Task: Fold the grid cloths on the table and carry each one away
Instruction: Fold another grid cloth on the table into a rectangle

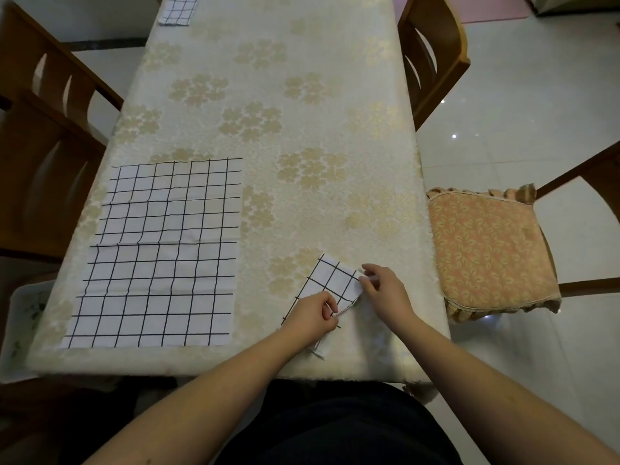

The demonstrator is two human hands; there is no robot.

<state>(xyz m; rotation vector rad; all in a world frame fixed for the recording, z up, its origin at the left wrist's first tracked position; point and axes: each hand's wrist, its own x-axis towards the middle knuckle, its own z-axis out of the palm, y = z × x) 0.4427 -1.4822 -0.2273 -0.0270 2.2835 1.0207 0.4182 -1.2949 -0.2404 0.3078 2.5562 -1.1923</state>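
Small cloth [332, 280] nearly folded | left hand [313, 317], right hand [382, 286] pinch its edges | big cloth [161, 253] flat, unfolded | far cloth [177, 10] folded

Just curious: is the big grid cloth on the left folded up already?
No, the big grid cloth lies spread flat, untouched on the table.

No readable text, label, brand, number or sign appears anywhere; the grid cloths [157, 253] carry only black lines on white; the tablecloth [268, 112] bears only a pale flower pattern.
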